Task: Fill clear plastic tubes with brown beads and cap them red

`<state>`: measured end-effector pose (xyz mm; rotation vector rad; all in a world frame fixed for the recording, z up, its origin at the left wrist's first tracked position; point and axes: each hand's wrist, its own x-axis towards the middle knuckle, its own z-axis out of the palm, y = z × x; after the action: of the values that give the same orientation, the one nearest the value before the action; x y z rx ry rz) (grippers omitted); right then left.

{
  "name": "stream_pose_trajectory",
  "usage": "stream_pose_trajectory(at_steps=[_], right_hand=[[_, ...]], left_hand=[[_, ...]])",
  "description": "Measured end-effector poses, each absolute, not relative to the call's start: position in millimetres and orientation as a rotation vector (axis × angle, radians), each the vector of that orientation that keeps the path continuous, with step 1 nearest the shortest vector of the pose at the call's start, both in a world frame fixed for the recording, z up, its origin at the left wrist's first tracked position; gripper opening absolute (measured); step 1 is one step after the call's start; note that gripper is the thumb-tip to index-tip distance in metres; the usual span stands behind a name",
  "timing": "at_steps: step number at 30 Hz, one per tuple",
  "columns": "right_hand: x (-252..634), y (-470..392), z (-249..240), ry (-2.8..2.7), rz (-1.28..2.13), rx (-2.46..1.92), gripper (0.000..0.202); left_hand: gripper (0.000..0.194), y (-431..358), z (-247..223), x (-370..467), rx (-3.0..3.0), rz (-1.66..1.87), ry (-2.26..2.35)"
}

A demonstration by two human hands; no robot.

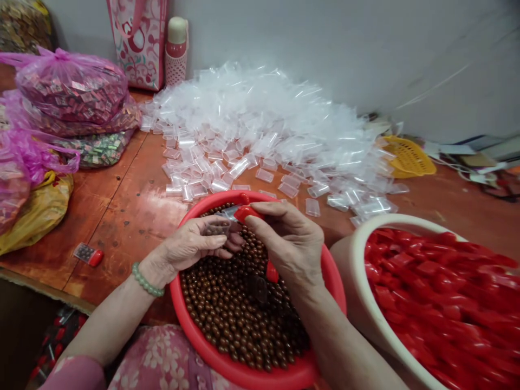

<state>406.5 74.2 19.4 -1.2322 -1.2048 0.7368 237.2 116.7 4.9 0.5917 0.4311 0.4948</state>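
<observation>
My left hand [193, 241] is closed around a small clear plastic case [216, 227] with brown balls inside. Close beside it, my right hand [294, 241] pinches a red plastic cap [247, 213] between thumb and fingers, near the case's upper end. Whether cap and case touch is hard to make out. Both hands are above a red bowl [177, 303] of small round brown balls [235, 314]. On the balls, under my right hand, lie a clear case [258, 288] and another red cap [272, 272].
A heap of clear cases [260, 119] covers the table's back. At right stands a white bucket [353, 265] of red caps [439, 292]; a yellow basket [408, 157] is behind. Left are pink bags [73, 86] and a capped case [87, 253]. A bottle [176, 51] stands by the wall.
</observation>
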Motion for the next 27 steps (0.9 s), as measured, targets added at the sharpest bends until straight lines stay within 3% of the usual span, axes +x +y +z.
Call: stream_pose_trajectory(at_steps=[15,27], right_hand=[[407.4,71.0,25.7,-1.417,0.511,-1.284,0.012],[405.4,69.9,26.0,-1.377,0.676,-1.234,0.015]], left_hand=[[0.037,113.7,0.8,241.1,0.641,0.490,0.466],[0.044,116.8,0.4,243.0,0.734,0.400,0.554]])
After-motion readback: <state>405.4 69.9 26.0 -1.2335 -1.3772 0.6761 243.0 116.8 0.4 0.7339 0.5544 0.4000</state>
